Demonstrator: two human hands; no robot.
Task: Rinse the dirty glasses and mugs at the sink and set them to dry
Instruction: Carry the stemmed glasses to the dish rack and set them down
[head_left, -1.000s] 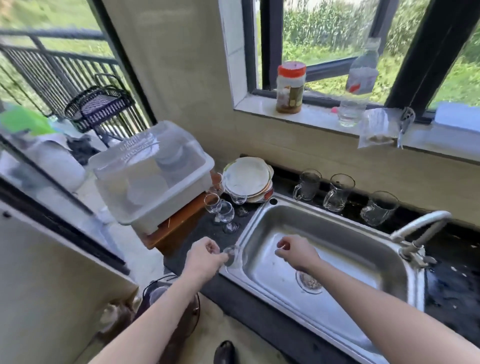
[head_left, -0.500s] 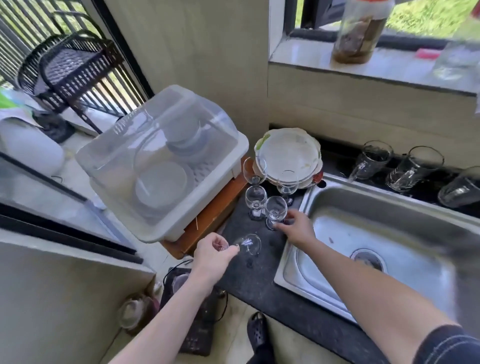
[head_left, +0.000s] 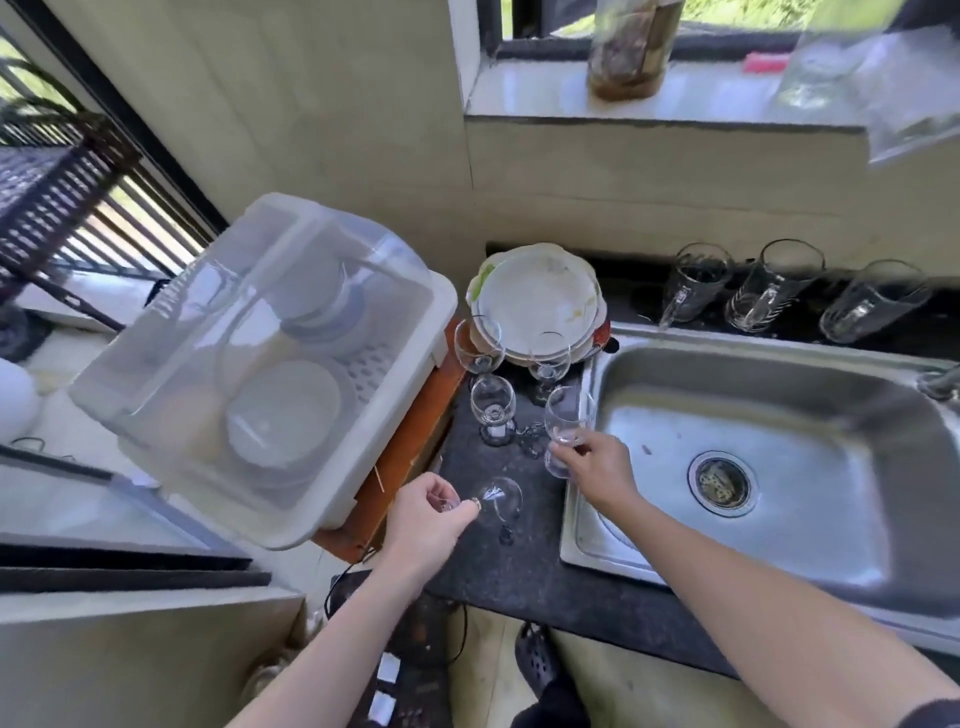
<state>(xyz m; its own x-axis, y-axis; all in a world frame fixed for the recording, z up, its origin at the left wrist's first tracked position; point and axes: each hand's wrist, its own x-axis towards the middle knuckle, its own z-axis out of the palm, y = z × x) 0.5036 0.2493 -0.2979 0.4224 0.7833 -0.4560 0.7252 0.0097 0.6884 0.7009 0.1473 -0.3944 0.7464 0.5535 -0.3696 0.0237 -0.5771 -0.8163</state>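
Dish box (head_left: 439, 332) holds bowls (head_left: 285, 410) (lidded); left grip (head_left: 426, 514), right grip (head_left: 597, 465) hold wineglasses (head_left: 500, 500).

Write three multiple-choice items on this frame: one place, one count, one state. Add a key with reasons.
1. Where do the mugs stand?
A. on the windowsill
B. behind the sink
C. on the floor

2. How many mugs are there?
A. two
B. four
C. three

3. How does the glass in the left hand lie?
A. tipped sideways
B. upright
C. upside down

Key:
1 B: they line the strip past the sink's far rim.
2 C: three stand in a row.
3 A: the hand pinches its stem, and the bowl points sideways over the counter.
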